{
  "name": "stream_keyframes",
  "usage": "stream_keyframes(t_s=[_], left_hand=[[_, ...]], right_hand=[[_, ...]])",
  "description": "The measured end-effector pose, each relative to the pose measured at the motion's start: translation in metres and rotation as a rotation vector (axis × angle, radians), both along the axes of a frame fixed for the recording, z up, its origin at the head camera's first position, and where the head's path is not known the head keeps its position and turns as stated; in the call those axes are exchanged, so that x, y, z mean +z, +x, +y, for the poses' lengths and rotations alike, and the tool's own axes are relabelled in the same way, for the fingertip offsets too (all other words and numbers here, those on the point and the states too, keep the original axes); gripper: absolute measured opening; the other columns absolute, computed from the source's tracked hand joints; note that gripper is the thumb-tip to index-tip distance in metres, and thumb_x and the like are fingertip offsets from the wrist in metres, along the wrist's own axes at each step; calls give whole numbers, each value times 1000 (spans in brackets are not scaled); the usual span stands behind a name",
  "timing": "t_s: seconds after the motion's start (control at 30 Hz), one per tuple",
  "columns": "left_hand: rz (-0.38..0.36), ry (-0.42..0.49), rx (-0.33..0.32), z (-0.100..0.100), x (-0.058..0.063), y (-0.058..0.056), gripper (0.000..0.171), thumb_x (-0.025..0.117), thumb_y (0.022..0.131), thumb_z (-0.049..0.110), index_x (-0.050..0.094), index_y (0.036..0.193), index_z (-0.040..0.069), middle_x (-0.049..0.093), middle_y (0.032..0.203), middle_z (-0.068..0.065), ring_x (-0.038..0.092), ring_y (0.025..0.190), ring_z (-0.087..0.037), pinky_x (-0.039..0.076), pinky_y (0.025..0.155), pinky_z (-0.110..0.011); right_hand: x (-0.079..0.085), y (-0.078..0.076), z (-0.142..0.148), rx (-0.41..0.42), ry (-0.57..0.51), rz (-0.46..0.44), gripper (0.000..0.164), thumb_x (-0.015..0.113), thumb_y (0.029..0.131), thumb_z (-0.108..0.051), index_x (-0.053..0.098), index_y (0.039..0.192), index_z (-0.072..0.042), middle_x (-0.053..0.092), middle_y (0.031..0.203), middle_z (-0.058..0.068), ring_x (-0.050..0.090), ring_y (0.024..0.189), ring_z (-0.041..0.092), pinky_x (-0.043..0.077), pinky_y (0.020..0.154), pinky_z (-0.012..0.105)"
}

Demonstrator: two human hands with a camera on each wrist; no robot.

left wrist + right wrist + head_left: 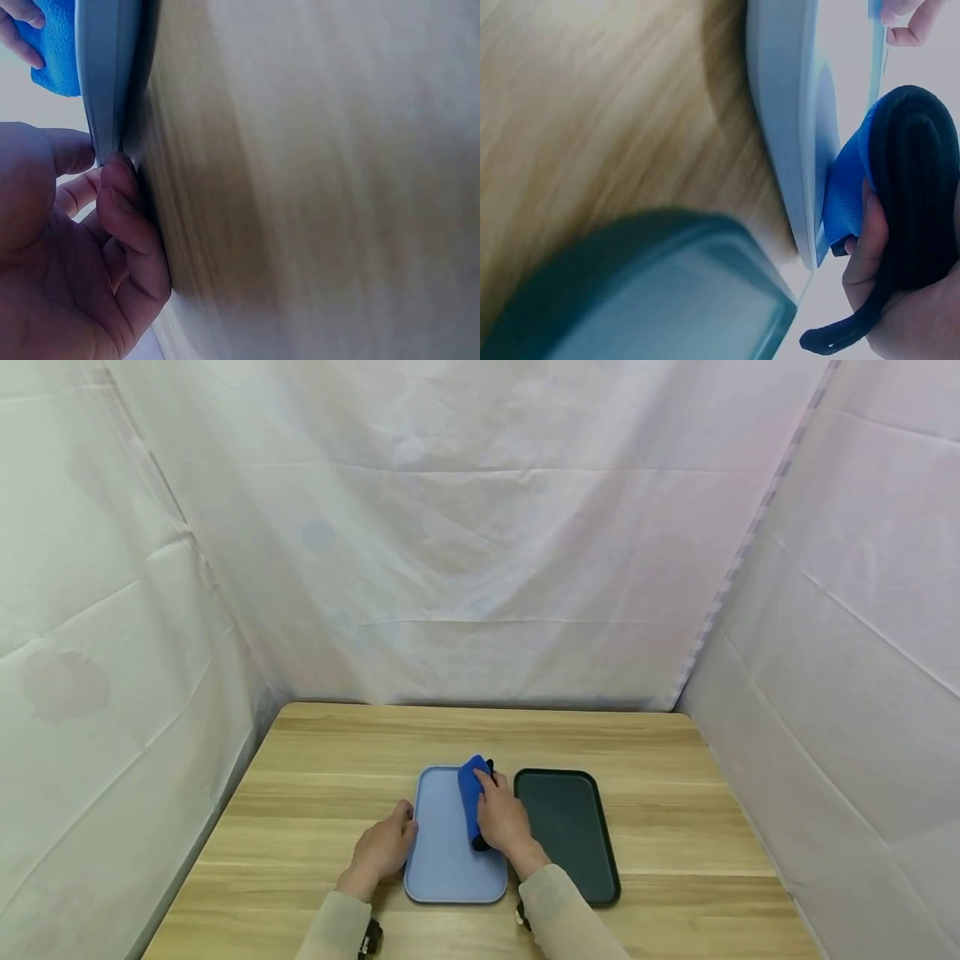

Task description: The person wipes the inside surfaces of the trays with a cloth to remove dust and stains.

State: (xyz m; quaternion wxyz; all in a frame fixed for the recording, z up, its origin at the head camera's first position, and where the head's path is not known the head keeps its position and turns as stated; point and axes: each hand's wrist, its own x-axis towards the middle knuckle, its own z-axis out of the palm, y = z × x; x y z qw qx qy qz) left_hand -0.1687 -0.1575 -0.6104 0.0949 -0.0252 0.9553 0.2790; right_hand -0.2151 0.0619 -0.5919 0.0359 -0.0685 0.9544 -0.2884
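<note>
My right hand (502,814) grips a folded blue cloth (469,797) with black edges over the right half of a light blue tray (438,860). In the right wrist view the rolled black end of the cloth (915,187) shows, a loose flap hanging off it. At the tray's left side, my left hand (386,843) holds the rim, thumb on the inner side and curled fingers (131,225) outside, low by the tabletop. Beside the light blue tray on the right lies a dark green tray (566,827), partly behind my right wrist.
Both trays lie on a wood-grain table (300,802) with rounded far corners. Pale hanging cloth (480,568) encloses its back and both sides. Wrist straps with black devices (370,937) sit at my sleeves.
</note>
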Motion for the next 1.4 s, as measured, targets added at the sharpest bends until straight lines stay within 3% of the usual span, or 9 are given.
stream_keyframes(t_s=[0.13,0.37,0.7,1.4], left_hand=[[6,-18,-3,0,-1,0,23,48,100,31,52,119,19,54,69,2,48,56,-17,34,50,-32],[7,-19,-4,0,-4,-1,24,47,100,32,51,120,20,53,66,2,47,54,-17,33,49,-32],[0,-36,-21,0,-2,-1,22,47,101,31,50,119,20,54,68,2,48,55,-17,33,50,-32],[-10,-41,-5,1,-1,-3,26,47,101,30,51,122,16,55,66,1,48,53,-17,33,48,-32]], right_hand=[[-2,1,-6,-2,-11,-10,46,48,101,-26,42,147,-29,42,148,13,66,100,32,54,75,45],[-6,3,-22,12,-31,-20,49,48,101,-30,38,149,-26,45,143,15,64,75,21,53,66,39],[-11,8,-38,22,-40,-39,62,58,96,-39,33,151,-27,39,148,16,64,104,36,52,84,48],[-9,16,-55,77,-59,-116,74,61,95,-36,20,155,-24,23,155,22,65,98,38,53,79,45]])
